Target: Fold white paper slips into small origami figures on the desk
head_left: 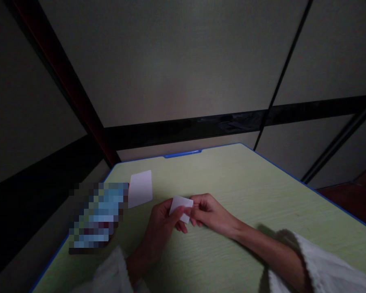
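Observation:
A small white piece of paper (178,202), roughly square, is held up between my two hands over the table. My left hand (163,219) grips its left side and lower edge, thumb on the front face and fingers behind. On the right edge, my right hand (209,213) pinches it between thumb and fingers. Whether the paper is folded or a single layer, I cannot tell. Behind my left hand, a larger white sheet of paper (140,189) lies flat on the table.
The light green table (262,179) has a blue rim and a blue handle (183,154) at its far edge. A pixelated, bluish object (100,215) lies at the left edge. Pale panels with a black band (186,128) stand behind the table.

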Available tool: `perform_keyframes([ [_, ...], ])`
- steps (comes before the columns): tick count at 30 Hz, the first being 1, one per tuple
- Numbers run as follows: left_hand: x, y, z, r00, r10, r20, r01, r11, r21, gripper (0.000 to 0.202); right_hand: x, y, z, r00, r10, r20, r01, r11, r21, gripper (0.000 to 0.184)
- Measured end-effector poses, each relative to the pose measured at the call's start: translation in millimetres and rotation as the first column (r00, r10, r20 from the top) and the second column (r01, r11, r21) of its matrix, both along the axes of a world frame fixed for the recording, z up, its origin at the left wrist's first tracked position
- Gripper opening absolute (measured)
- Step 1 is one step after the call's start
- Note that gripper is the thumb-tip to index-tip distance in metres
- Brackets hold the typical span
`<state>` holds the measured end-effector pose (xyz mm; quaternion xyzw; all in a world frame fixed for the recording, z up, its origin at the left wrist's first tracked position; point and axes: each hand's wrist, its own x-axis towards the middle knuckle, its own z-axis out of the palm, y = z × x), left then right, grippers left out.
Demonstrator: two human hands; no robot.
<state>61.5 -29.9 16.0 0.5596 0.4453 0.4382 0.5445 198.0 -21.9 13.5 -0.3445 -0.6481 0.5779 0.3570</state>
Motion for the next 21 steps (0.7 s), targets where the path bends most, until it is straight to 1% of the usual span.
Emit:
perform_keyframes([
  [3,0.6,-3.9,3.7,1.0,-0.022,-0.015,0.022,1.0,0.003,0.02,0.5,-4.2,3.3,1.0,0.024,-0.009,-0.024,1.0,0.02,0.028],
  [7,1.4,-5.0,4.4,1.0,-0.018,-0.01,0.018,1.0,0.004,0.021,-0.7,-8.4,5.0,0.999,-0.027,-0.026,0.027,0.999,0.027,0.035],
  [9,1.3,-3.5,2.9,1.0,-0.017,-0.007,0.017,1.0,0.009,0.023,-1.1,-7.1,4.5,0.999,-0.024,-0.024,0.024,1.0,0.013,0.035],
  [11,0.8,-1.6,0.9,1.0,-0.025,0.01,0.024,1.0,0.009,0.024,-0.5,-4.2,4.8,1.0,-0.018,-0.014,0.018,1.0,-0.003,0.033],
  [13,-0.2,-0.2,-0.9,0.999,-0.013,0.029,0.013,1.0,-0.006,0.024,1.6,-1.1,6.4,0.999,-0.044,-0.023,0.044,0.999,0.004,0.028],
  [15,-1.5,0.0,-2.5,0.999,0.008,0.034,-0.007,1.0,-0.026,0.022,5.0,1.2,8.8,0.993,-0.075,-0.091,0.079,0.996,0.04,0.021],
  [17,-2.5,-0.4,-4.2,0.999,-0.013,0.035,0.014,0.999,-0.046,0.02,8.8,2.3,10.8,0.983,-0.075,-0.17,0.091,0.992,0.092,0.017],
  [19,-3.1,-0.8,-5.9,0.998,-0.055,0.043,0.058,0.996,-0.066,0.02,12.0,2.9,11.6,0.984,-0.044,-0.17,0.068,0.988,0.138,0.015],
  [21,-3.0,-0.7,-7.0,0.997,-0.056,0.055,0.06,0.995,-0.08,0.02,13.6,3.5,10.9,0.991,-0.011,-0.13,0.031,0.988,0.148,0.013],
])
